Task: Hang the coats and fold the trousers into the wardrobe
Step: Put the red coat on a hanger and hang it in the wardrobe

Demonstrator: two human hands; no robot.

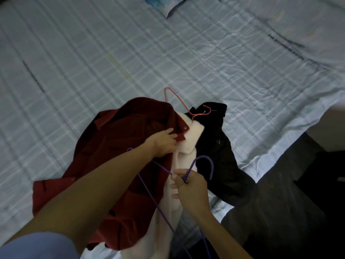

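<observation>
My left hand [164, 143] grips the red coat [115, 146] open, my right hand [189, 189] pinches the purple hanger [205, 156]; I should slide 1 shoulder in first.

Red coat and hangers on the bed
A dark red coat [115, 131] with white fleecy lining lies open and rumpled, its front edge pinched by the left hand [164, 143]. The right hand [188, 186] grips a purple hanger [205, 156] by its neck, over the lining. A black garment [214, 146] lies just beside the coat, with a pink hanger's [179, 100] hook on it.
</observation>
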